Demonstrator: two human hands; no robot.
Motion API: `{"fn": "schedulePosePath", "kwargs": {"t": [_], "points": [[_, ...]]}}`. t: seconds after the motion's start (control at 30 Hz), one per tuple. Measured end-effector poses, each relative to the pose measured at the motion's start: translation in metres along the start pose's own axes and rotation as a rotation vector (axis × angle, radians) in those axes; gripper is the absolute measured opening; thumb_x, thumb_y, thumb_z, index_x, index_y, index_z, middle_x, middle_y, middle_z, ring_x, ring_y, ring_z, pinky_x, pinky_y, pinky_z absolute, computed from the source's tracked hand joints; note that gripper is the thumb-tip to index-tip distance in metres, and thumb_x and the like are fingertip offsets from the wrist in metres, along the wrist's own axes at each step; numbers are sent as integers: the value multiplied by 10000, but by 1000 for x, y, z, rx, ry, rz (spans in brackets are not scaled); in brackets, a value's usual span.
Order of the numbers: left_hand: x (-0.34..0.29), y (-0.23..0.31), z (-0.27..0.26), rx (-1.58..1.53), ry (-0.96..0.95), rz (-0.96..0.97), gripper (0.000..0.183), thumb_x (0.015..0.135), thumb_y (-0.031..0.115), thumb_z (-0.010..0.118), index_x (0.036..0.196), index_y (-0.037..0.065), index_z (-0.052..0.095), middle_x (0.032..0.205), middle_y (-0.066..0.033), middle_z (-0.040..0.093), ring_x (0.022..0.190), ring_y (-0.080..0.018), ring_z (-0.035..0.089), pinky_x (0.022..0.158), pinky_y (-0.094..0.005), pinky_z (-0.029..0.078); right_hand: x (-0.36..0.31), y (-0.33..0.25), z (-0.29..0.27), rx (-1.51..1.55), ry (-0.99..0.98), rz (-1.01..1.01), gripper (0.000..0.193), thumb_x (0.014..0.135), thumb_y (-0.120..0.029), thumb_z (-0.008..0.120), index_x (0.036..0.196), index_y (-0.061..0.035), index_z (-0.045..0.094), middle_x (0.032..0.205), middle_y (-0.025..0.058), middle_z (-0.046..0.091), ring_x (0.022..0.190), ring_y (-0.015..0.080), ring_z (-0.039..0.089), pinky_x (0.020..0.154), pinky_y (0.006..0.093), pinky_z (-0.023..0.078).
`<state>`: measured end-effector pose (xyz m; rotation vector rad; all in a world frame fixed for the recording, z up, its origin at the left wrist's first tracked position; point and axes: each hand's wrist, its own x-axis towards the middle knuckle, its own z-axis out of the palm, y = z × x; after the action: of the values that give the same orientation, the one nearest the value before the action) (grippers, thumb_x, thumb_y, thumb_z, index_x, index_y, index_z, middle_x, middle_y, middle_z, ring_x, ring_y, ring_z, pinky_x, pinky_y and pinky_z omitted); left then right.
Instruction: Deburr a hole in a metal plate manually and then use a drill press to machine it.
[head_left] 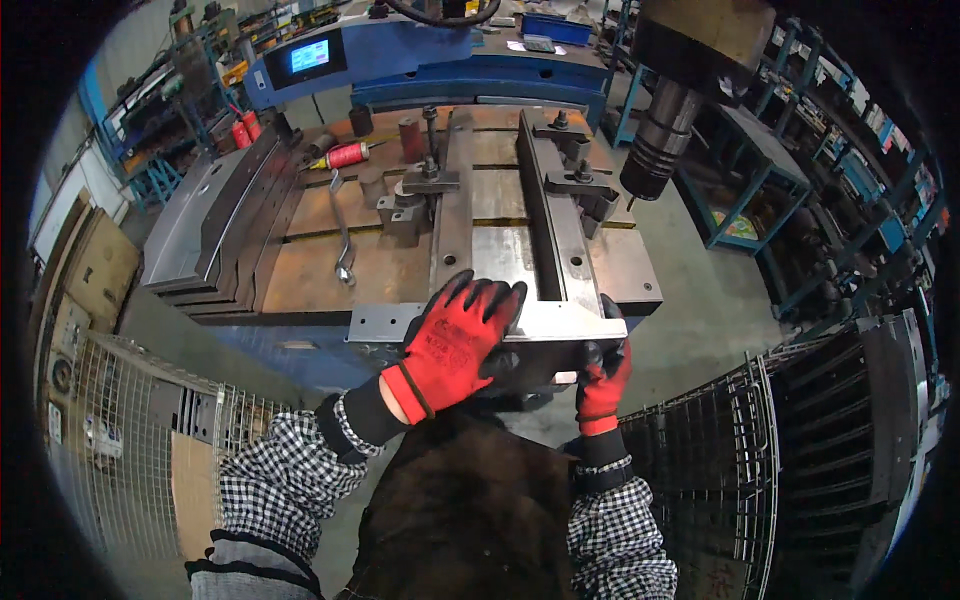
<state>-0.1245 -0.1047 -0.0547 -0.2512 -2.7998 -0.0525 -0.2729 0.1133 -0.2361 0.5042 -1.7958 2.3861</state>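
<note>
Both my hands wear red work gloves with black fingertips. An angled steel plate point(568, 319), bright on top and dark on its front face, lies crosswise at the near ends of two steel rails point(452, 218). My left hand point(462, 335) is closed over its middle, fingers across the top and thumb at the front face. At the plate's right end my right hand point(605, 375) grips it, thumb in front and fingers reaching behind. Small holes show in the plate's left end. Step clamps point(578, 180) with bolts hold the rails to the machine table point(385, 255).
Left on the table are a wrench point(342, 230), a red screwdriver-like tool point(345, 154) and stacked steel plates point(215, 225). A drill spindle point(662, 140) hangs at the right. Wire cages point(140, 440) flank me, the right one point(700, 470) holding dark plates. A lit control screen point(310, 56) stands behind.
</note>
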Motion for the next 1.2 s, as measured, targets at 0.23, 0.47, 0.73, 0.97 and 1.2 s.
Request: {"fn": "schedulePosePath", "kwargs": {"t": [0.23, 0.47, 0.73, 0.97, 1.2], "points": [[5, 6, 4, -34, 20, -93, 921, 848, 532, 787, 1576, 63, 472, 1366, -218, 592, 1341, -408, 539, 1248, -570, 324, -2, -7, 9, 37, -20, 42, 802, 904, -380, 780, 1547, 27, 527, 1520, 164, 600, 1395, 280, 570, 1189, 429, 433], [7, 5, 9, -62, 142, -49, 871, 827, 527, 805, 1514, 70, 528, 1289, -206, 611, 1303, -404, 557, 1235, -574, 337, -6, 8, -7, -121, -71, -113, 703, 973, -316, 729, 1551, 23, 519, 1492, 140, 618, 1287, 231, 626, 1104, 392, 495], [11, 4, 17, -23, 89, -55, 839, 821, 500, 817, 1478, 57, 539, 1212, -198, 614, 1226, -408, 581, 1226, -566, 346, 2, -14, -14, 91, -168, -41, 485, 1092, -80, 502, 1569, 7, 497, 1477, 89, 617, 993, 85, 634, 837, 226, 510], [14, 3, 29, -95, 132, -49, 784, 843, 511, 793, 1421, 29, 574, 1146, -202, 636, 1176, -403, 604, 1222, -586, 340, 7, -63, 2, -97, -186, -195, 577, 1031, -184, 592, 1570, 0, 500, 1500, 113, 606, 1252, 182, 569, 1068, 325, 441], [12, 2, 35, -55, 154, -19, 791, 872, 581, 739, 1410, 22, 590, 1149, -206, 658, 1156, -403, 618, 1221, -590, 333, 27, -128, 5, -288, -225, -10, 589, 1038, -251, 594, 1560, 4, 500, 1510, 148, 598, 1443, 259, 520, 1228, 405, 369]]}}
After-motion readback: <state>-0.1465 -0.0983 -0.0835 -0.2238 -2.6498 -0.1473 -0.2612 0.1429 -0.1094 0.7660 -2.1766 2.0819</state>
